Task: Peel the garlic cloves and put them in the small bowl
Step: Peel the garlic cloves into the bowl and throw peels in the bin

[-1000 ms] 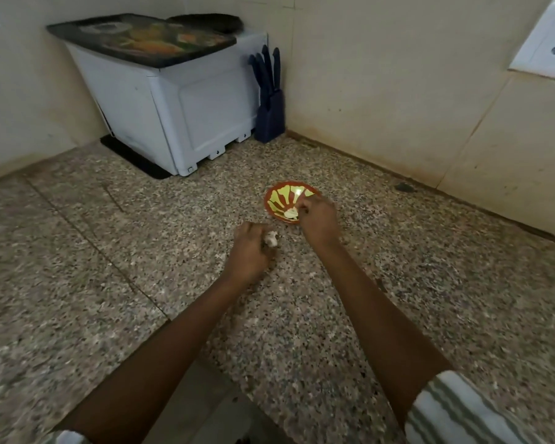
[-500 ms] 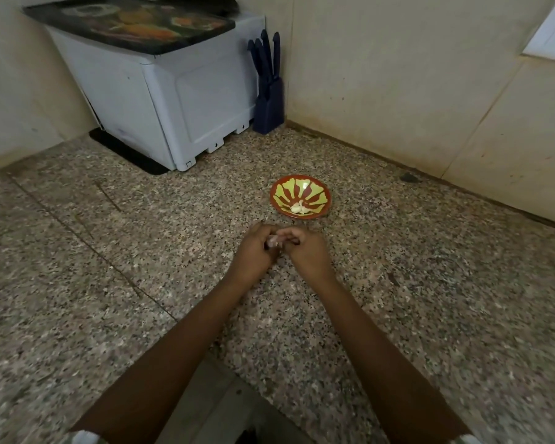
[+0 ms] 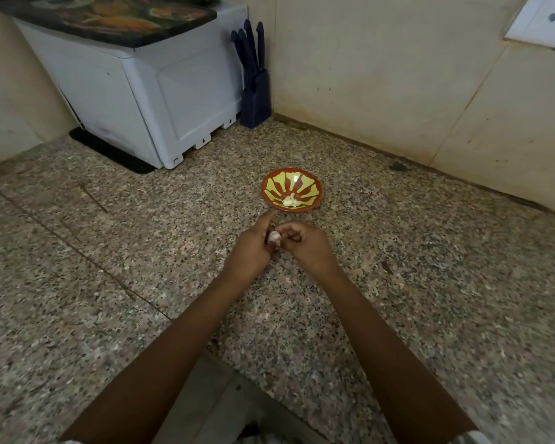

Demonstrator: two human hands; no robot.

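Observation:
A small red bowl (image 3: 271, 190) with a yellow-green pattern sits on the speckled granite counter, holding peeled garlic cloves (image 3: 289, 201). Just in front of the bowl my two hands meet over the counter. My left hand (image 3: 252, 251) holds an unpeeled garlic clove (image 3: 274, 236), with its index finger pointing toward the bowl. My right hand (image 3: 308, 248) has its fingers curled and pinches the same clove from the right. Most of the clove is hidden between the fingers.
A white appliance (image 3: 148, 91) with a dark patterned top stands at the back left on a black mat. A dark blue knife block (image 3: 253, 78) stands next to it against the tiled wall. A wall socket (image 3: 545, 20) is at the top right.
My right hand drew back from the bowl to the clove in my left hand. Both hands now work the clove, and my left index finger has stretched out.

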